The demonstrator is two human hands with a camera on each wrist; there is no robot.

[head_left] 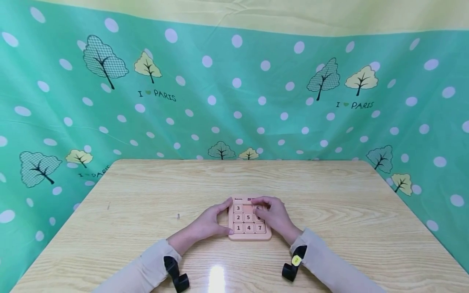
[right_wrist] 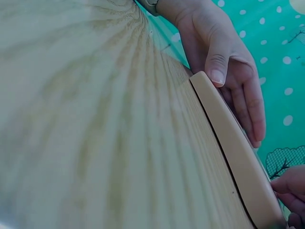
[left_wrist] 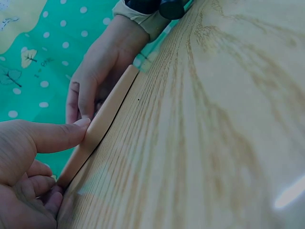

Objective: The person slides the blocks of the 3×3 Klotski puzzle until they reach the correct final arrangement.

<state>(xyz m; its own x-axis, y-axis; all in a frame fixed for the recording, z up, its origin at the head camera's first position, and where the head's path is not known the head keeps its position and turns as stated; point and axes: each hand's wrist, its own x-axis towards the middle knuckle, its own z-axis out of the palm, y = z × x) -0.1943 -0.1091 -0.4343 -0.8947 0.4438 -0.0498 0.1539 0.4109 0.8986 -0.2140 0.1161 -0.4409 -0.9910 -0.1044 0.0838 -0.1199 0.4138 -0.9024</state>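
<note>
A pink number slide puzzle (head_left: 250,237) lies flat on the table, its numbered tiles facing up. Tiles 3, 2, 5, 1, 4 and 7 show fully, while 6 and 8 are partly covered; a bare slot sits between 3 and 6 in the top row. My left hand (head_left: 205,223) holds the puzzle's left side, thumb at the near corner and fingers at the far one. Over the right column lies my right hand (head_left: 276,215), one finger reaching the top border and the thumb touching the tiles near 6. In the left wrist view the puzzle's side edge (left_wrist: 102,121) shows.
The wooden table (head_left: 146,191) extends around the puzzle on every side. A small dark mark or bit (head_left: 178,216) is left of the puzzle. Behind the table hangs a green dotted curtain (head_left: 227,118). Both wrists wear black camera straps (head_left: 176,273).
</note>
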